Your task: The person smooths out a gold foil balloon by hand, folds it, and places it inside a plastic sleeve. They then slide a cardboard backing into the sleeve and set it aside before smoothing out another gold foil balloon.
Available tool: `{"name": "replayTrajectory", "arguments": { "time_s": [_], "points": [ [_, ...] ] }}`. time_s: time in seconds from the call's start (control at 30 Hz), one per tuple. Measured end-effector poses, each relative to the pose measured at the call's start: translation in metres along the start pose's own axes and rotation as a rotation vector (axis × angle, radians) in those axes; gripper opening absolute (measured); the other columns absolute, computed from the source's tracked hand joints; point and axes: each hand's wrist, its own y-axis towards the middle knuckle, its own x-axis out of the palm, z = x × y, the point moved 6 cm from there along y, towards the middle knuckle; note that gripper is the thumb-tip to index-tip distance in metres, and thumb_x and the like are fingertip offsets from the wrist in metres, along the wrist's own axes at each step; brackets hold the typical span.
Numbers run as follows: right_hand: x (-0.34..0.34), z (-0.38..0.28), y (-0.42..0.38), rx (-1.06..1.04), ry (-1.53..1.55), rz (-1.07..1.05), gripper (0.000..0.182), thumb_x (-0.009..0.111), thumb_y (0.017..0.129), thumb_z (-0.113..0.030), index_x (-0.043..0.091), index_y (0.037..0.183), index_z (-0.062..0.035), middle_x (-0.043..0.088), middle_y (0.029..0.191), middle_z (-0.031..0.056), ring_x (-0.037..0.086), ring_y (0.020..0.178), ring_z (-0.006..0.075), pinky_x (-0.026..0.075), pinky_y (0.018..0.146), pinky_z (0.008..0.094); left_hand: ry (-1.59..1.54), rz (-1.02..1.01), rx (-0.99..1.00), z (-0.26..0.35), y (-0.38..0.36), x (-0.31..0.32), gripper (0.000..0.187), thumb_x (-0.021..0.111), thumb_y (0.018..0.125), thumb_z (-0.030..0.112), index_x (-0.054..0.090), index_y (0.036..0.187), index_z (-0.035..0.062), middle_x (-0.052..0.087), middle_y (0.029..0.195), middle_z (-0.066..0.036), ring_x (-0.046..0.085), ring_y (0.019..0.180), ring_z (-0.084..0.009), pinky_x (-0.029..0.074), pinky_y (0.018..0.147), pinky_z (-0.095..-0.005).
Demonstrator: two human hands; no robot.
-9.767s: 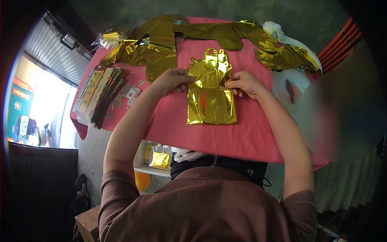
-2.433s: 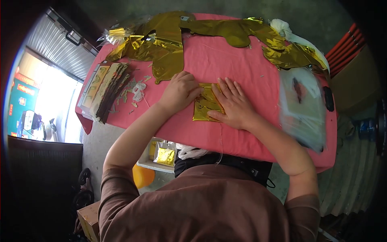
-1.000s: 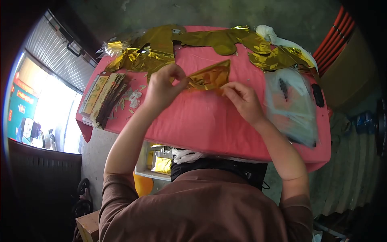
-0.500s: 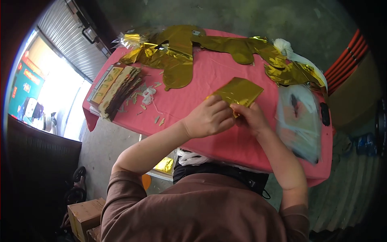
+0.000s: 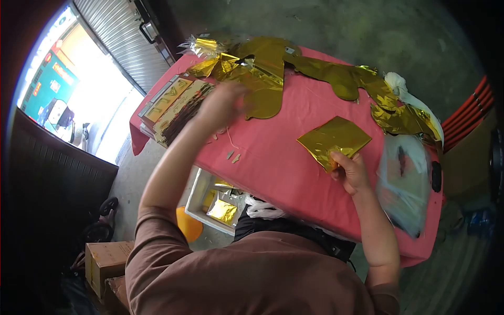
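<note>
My right hand (image 5: 353,172) pinches the near corner of a folded gold foil balloon (image 5: 338,137), thumb on top, and holds it over the pink-covered table (image 5: 273,152). My left hand (image 5: 224,106) is blurred by motion, so its fingers do not show clearly. It is over the table's left part, beside a stack of printed cardboard pieces (image 5: 176,107) and in front of a spread gold foil balloon (image 5: 265,86). Below it, small scraps (image 5: 235,158) and a thin white string lie on the cloth.
More gold foil (image 5: 331,76) stretches along the far edge. Clear plastic bags (image 5: 404,184) lie at the right, near a black object (image 5: 436,176). Below the table's left side are a white bin (image 5: 197,197) with gold packets, an orange balloon (image 5: 189,224) and a cardboard box (image 5: 107,260).
My left hand has left the folded foil and moved left and away from me, toward the cardboard stack. My right hand keeps hold of the foil. The view has shifted.
</note>
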Motion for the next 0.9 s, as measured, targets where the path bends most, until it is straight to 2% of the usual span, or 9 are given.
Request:
{"name": "replayTrajectory", "arguments": {
  "time_s": [0.03, 0.07, 0.2, 0.3, 0.37, 0.5, 0.57, 0.67, 0.9],
  "points": [
    [-0.003, 0.000, 0.001, -0.007, 0.007, 0.002, 0.012, 0.064, 0.083, -0.011, 0.059, 0.094, -0.0099, 0.060, 0.077, -0.0007, 0.056, 0.057, 0.0067, 0.040, 0.039, 0.0199, 0.147, -0.047, -0.018, -0.048, 0.002, 0.006, 0.030, 0.066, 0.074, 0.021, 0.064, 0.101, 0.0074, 0.061, 0.102, -0.011, 0.056, 0.100, -0.0301, 0.046, 0.087, -0.0401],
    [-0.006, 0.000, 0.001, -0.010, 0.009, 0.008, 0.012, 0.064, 0.083, -0.011, 0.059, 0.094, -0.0099, 0.060, 0.077, -0.0007, 0.056, 0.057, 0.0067, 0.040, 0.039, 0.0199, 0.134, -0.074, -0.106, -0.082, 0.005, 0.001, 0.031, 0.064, 0.076, 0.024, 0.065, 0.102, 0.0076, 0.062, 0.106, -0.012, 0.055, 0.103, -0.0297, 0.044, 0.091, -0.0406],
    [-0.005, -0.002, 0.004, -0.034, 0.027, 0.008, 0.011, 0.064, 0.084, -0.011, 0.059, 0.094, -0.0097, 0.060, 0.075, -0.0007, 0.055, 0.055, 0.0066, 0.041, 0.039, 0.0191, 0.264, 0.008, -0.078, -0.149, -0.002, -0.012, 0.037, 0.061, 0.079, 0.032, 0.064, 0.106, 0.0068, 0.061, 0.110, -0.013, 0.053, 0.108, -0.0307, 0.041, 0.095, -0.0398],
    [-0.013, -0.001, 0.006, -0.036, 0.036, 0.024, 0.011, 0.064, 0.084, -0.012, 0.059, 0.093, -0.0094, 0.059, 0.073, -0.0006, 0.055, 0.054, 0.0066, 0.041, 0.039, 0.0189, 0.087, -0.131, -0.101, -0.164, -0.006, 0.002, 0.041, 0.063, 0.077, 0.034, 0.063, 0.107, 0.0062, 0.060, 0.111, -0.015, 0.052, 0.109, -0.0320, 0.039, 0.096, -0.0401],
    [-0.014, 0.000, 0.008, -0.031, 0.038, 0.016, 0.012, 0.064, 0.084, -0.012, 0.059, 0.094, -0.0093, 0.059, 0.073, -0.0004, 0.055, 0.054, 0.0066, 0.041, 0.040, 0.0189, -0.001, -0.065, -0.289, -0.164, -0.009, -0.004, 0.045, 0.067, 0.075, 0.035, 0.061, 0.109, 0.0062, 0.059, 0.110, -0.015, 0.050, 0.109, -0.0324, 0.039, 0.096, -0.0408],
    [-0.017, 0.003, 0.007, -0.013, 0.028, 0.042, 0.013, 0.064, 0.084, -0.012, 0.058, 0.095, -0.0092, 0.059, 0.074, -0.0002, 0.054, 0.054, 0.0067, 0.041, 0.040, 0.0195, 0.048, -0.045, -0.243, -0.172, -0.013, -0.002, 0.048, 0.069, 0.072, 0.034, 0.059, 0.110, 0.0068, 0.057, 0.110, -0.015, 0.049, 0.110, -0.0319, 0.039, 0.096, -0.0408],
    [-0.017, -0.001, 0.011, -0.016, 0.026, 0.042, 0.013, 0.064, 0.084, -0.012, 0.058, 0.095, -0.0091, 0.059, 0.075, -0.0002, 0.054, 0.054, 0.0067, 0.041, 0.041, 0.0195, 0.157, 0.074, -0.119, -0.161, -0.009, -0.008, 0.042, 0.071, 0.073, 0.027, 0.060, 0.108, 0.0070, 0.055, 0.113, -0.012, 0.050, 0.110, -0.0292, 0.040, 0.095, -0.0379],
    [-0.018, 0.001, 0.008, -0.013, 0.042, 0.059, 0.012, 0.064, 0.084, -0.012, 0.057, 0.094, -0.0092, 0.059, 0.074, -0.0003, 0.054, 0.054, 0.0068, 0.041, 0.040, 0.0197, 0.025, 0.069, -0.185, -0.162, -0.011, -0.009, 0.048, 0.071, 0.070, 0.034, 0.061, 0.109, 0.0072, 0.055, 0.115, -0.014, 0.047, 0.113, -0.0318, 0.038, 0.098, -0.0408],
    [-0.014, -0.003, 0.007, -0.010, 0.039, 0.055, 0.011, 0.063, 0.084, -0.012, 0.057, 0.093, -0.0104, 0.058, 0.072, -0.0011, 0.053, 0.050, 0.0071, 0.041, 0.040, 0.0205, -0.043, 0.135, -0.207, -0.166, -0.013, -0.013, 0.045, 0.071, 0.071, 0.028, 0.062, 0.110, 0.0071, 0.057, 0.112, -0.013, 0.049, 0.112, -0.0303, 0.038, 0.098, -0.0403]
  ]
}}
